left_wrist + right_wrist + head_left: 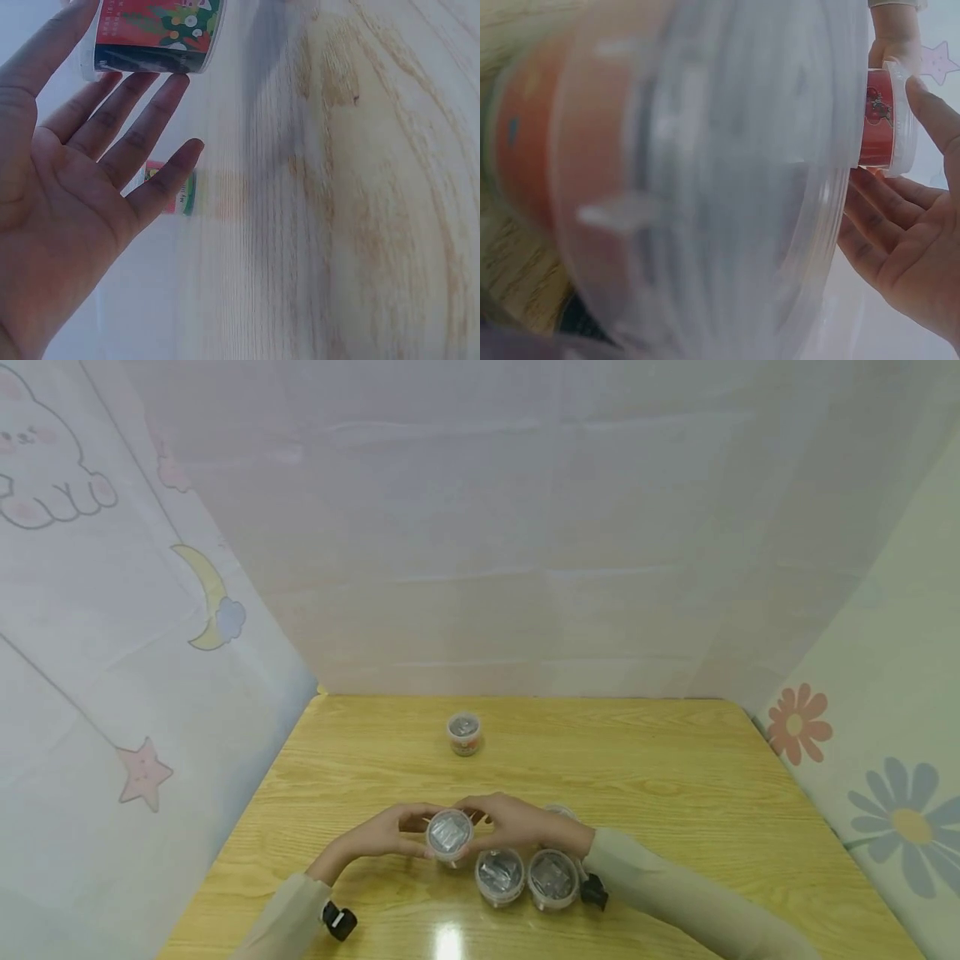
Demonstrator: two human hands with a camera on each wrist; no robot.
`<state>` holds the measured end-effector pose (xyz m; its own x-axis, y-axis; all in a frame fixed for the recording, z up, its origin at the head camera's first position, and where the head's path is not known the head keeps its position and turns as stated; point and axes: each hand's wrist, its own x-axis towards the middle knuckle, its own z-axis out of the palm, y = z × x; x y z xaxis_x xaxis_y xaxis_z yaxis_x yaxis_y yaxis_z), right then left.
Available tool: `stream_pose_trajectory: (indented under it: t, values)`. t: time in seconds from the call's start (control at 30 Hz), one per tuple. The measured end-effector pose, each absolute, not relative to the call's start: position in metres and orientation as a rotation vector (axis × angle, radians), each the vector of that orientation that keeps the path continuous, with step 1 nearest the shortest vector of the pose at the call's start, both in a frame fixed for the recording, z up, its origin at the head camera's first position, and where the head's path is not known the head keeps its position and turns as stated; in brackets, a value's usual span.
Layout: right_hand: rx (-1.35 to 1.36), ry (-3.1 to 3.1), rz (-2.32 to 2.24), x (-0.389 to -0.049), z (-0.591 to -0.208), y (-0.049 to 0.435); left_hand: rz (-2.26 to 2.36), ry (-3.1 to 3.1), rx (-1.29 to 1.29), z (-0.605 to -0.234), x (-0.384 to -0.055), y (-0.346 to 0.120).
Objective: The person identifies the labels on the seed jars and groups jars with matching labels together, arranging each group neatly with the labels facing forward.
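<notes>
Head view: left hand (pixel 386 832) and right hand (pixel 512 823), fingers grasping one tub (pixel 449 832) beside a second tub (pixel 500 875); left wrist reveals its red-green label (pixel 150 28), unseen overhead; right wrist's foreground tub (pixel 735 172) blurs, cut off.

A creased pale sheet (pixel 525 527) rises behind the far edge of the wood-grain desk (pixel 637 768). Beyond the left edge, a printed backdrop (pixel 75 581) shows a pink star (pixel 145 774), yellow moon (pixel 211 582), blue cloud (pixel 229 618) and cartoon animal (pixel 45 464). Beyond the right edge, a red flower (pixel 799 724) sits near the far corner, a blue flower (pixel 910 825) farther forward.
</notes>
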<state>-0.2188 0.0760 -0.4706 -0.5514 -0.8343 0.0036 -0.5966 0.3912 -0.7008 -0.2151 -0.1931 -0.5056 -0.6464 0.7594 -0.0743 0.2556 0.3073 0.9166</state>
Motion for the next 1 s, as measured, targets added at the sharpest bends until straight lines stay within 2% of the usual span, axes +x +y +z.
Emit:
stream_pose_trajectory:
  t: [0.43, 0.7, 1.0]
  values:
    - [-1.203, 2.313, -0.998, -0.220, -0.465, 0.084, 1.387, 2.065, 0.963, -0.502, -0.217, -0.186]
    - [-1.142, 2.305, -1.038, -0.222, -0.463, 0.092, 1.429, 2.073, 0.983, -0.478, -0.207, -0.175]
    - [-1.157, 2.284, -1.062, -0.223, -0.454, 0.100, 1.480, 2.015, 1.031, -0.491, -0.216, -0.171]
